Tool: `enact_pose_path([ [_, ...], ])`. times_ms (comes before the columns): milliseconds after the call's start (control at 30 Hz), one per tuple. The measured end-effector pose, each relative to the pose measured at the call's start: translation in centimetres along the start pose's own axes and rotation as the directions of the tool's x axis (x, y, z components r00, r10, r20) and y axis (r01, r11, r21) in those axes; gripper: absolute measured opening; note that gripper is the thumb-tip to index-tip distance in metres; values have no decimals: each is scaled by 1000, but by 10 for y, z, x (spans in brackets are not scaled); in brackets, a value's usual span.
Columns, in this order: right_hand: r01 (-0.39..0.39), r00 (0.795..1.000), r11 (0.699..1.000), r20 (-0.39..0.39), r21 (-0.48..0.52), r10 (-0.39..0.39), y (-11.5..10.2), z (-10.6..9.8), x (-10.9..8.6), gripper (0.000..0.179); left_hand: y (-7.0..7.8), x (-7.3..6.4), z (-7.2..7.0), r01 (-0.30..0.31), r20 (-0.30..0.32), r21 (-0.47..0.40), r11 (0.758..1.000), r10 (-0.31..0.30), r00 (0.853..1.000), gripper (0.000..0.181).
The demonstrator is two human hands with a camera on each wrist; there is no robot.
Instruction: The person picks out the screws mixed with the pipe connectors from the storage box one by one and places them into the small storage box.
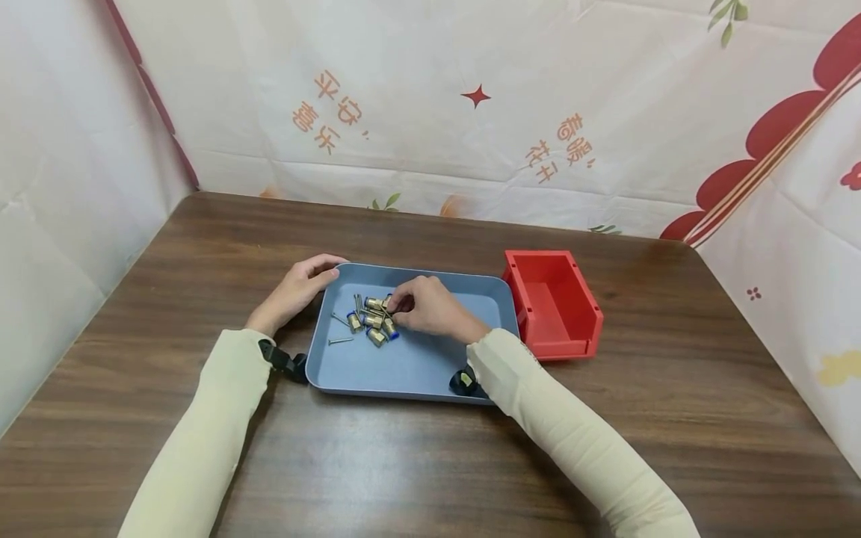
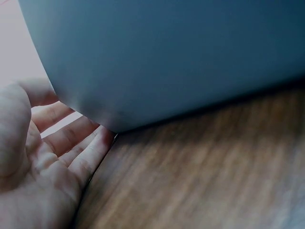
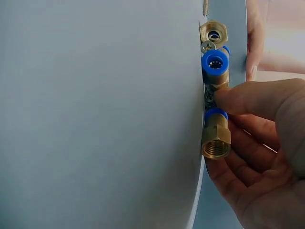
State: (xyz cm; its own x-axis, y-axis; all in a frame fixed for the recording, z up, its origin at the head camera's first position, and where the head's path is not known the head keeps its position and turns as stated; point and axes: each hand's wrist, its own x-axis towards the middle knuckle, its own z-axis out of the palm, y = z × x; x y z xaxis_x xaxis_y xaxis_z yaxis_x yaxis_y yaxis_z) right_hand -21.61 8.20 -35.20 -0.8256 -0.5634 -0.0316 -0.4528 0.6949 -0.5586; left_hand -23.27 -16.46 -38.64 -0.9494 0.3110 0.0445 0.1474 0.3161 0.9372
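Note:
A blue-grey tray holds several brass push-in fittings with blue collars, and loose screws among them. My left hand grips the tray's far left corner, thumb at the rim. In the left wrist view, the fingers reach around the corner's outside. Over the pile, my right hand has thumb and fingers drawn together. The right wrist view shows its thumb tip against a screw, between two fittings; the index fingertip is hidden. One fitting lies in front of the curled lower fingers.
A red open-front bin stands against the tray's right side. Both rest on a brown wood-grain table. Behind the table hangs a pale printed cloth.

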Motion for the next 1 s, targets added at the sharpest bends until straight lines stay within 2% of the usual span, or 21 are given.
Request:
enact_pose_path([
  [200,1,1000,1000,-22,-4,-1,-1,1,2,6,1,1,-2,5,-1,12,1000,-5,1000,38],
  [467,57,998,997,-34,-52,-59,-1,3,4,7,1,1,-1,19,-3,20,1000,-19,1000,38],
  [1000,81,996,996,-29,-30,-82,1,5,2,8,-1,1,0,34,-1,1,999,-34,999,37],
])
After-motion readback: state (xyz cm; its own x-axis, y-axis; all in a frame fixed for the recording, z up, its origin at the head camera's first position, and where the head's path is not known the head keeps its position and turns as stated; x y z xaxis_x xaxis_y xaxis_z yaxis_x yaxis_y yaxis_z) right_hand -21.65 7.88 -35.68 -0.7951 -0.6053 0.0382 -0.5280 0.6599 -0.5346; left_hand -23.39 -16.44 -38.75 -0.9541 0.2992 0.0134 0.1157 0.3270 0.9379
